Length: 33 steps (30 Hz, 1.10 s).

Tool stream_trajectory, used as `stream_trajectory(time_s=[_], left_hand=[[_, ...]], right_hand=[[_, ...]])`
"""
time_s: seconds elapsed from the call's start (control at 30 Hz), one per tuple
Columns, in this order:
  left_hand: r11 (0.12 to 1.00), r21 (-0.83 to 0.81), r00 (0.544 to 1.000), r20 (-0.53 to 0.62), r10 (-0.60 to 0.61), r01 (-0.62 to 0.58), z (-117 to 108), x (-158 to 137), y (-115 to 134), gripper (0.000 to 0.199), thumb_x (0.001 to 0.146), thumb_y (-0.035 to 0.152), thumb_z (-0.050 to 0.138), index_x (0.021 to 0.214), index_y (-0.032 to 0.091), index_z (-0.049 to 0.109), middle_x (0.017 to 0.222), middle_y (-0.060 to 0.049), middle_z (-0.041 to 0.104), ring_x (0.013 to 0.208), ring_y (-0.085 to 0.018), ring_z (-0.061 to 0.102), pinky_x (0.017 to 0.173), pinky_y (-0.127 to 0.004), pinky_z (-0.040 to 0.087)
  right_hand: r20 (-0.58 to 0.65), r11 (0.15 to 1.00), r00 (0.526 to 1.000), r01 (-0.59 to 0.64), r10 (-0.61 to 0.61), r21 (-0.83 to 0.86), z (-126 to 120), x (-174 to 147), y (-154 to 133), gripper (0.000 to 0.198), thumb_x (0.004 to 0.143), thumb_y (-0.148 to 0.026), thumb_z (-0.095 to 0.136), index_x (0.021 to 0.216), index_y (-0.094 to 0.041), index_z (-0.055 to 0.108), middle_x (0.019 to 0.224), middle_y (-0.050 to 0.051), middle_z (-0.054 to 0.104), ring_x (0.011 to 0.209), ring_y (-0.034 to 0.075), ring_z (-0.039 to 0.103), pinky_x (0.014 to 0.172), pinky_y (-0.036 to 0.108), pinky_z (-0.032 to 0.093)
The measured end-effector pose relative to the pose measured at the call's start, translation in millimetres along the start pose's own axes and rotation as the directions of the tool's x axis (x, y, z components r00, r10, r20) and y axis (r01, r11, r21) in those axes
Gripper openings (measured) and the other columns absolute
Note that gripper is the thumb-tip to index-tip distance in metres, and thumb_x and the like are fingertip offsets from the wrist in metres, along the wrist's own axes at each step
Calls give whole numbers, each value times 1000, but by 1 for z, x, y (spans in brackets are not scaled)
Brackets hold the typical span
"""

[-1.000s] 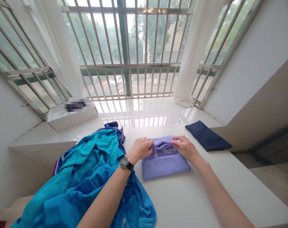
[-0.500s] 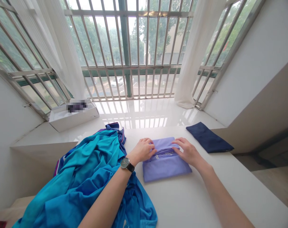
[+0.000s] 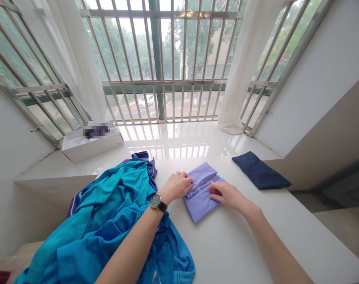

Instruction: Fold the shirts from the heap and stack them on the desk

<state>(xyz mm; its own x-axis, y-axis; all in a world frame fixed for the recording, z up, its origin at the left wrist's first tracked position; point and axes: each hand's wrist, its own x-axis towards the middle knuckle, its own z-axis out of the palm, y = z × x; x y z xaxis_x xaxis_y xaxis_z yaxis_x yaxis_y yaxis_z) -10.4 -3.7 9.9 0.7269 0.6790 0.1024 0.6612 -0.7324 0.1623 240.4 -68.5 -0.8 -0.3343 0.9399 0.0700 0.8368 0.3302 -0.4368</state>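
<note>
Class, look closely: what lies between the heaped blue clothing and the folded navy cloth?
In the head view, the folded lavender garment lies between them, with the left hand and right hand at it.

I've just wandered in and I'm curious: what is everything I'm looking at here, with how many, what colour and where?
folded garment: one, lavender, between the hands
folded cloth: one, navy, right
heaped clothing: one pile, teal and blue, left; number of pieces unclear
striped-edge collar: one, dark blue, pile's far end
work surface: one, white, under the clothes
open box: one, white, far left
pixelated item: one, dark, at the box
curtains: two, white, either side of the middle window
window bars: many, metallic, across the back
trees: several, green, outside
car: one, white, outside
watch: one, dark strap, left wrist
left hand: one, bare, garment's left edge
right hand: one, bare, garment's right side
</note>
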Motion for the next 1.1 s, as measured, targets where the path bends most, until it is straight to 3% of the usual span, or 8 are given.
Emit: stream_trajectory(time_s=[0.17,0.3,0.4,0.63,0.8,0.97,1.03,1.1], left_hand=[[982,-182,993,91,77,-60,1,1,-6,27,96,24,48,110,29,71,99,-4,66,92,-19,64,86,-30,50],[975,-193,991,45,124,-113,2,2,-3,20,92,25,56,101,25,73,92,-4,68,90,-20,63,85,-29,49],[979,-153,990,-22,136,-138,4,3,4,20,95,30,54,98,23,73,98,-5,67,91,-20,62,87,-31,48],[975,-151,987,-7,162,-161,10,3,6,28,89,34,64,116,26,64,116,-6,63,103,-22,59,94,-35,48],[983,-127,991,1,131,-130,5,3,-1,27,87,20,61,112,27,66,121,-3,65,115,-24,56,97,-36,46],[991,-127,999,-32,27,-31,1,4,-3,18,89,21,57,101,24,71,110,-4,69,104,-23,61,95,-35,47],[987,-163,998,-53,-21,12,-3,3,-9,20,90,20,55,101,24,71,110,-4,69,103,-22,62,95,-33,47],[976,-194,992,-65,-109,95,-9,-1,-19,25,90,15,51,103,23,71,111,-4,69,103,-21,64,93,-31,49]], right_hand=[[-189,998,981,34,-45,-62,5,7,32,21,91,-25,50,99,-23,70,106,8,70,97,24,65,90,39,50],[-233,999,971,45,-46,-10,10,7,39,22,92,-27,49,97,-24,70,110,8,67,101,23,63,91,36,51],[-227,1000,974,14,-9,18,11,7,35,19,91,-29,51,97,-24,69,104,7,67,96,22,64,86,34,52],[-114,994,989,-89,95,58,4,5,21,20,88,-31,53,97,-21,68,93,6,71,77,20,65,75,33,50],[116,972,982,-167,149,167,-10,-3,-8,21,85,-38,59,80,-20,70,72,3,71,65,18,64,63,29,49],[367,935,927,-191,72,298,-13,-11,-40,30,87,-42,54,75,-19,68,66,2,71,46,13,55,46,25,41],[293,943,955,-138,45,303,-16,-9,-38,29,88,-42,55,77,-20,70,67,1,70,52,14,57,50,25,42],[95,966,991,-117,97,229,-19,-7,-24,27,88,-41,54,80,-22,71,66,1,69,60,16,60,58,27,44]])
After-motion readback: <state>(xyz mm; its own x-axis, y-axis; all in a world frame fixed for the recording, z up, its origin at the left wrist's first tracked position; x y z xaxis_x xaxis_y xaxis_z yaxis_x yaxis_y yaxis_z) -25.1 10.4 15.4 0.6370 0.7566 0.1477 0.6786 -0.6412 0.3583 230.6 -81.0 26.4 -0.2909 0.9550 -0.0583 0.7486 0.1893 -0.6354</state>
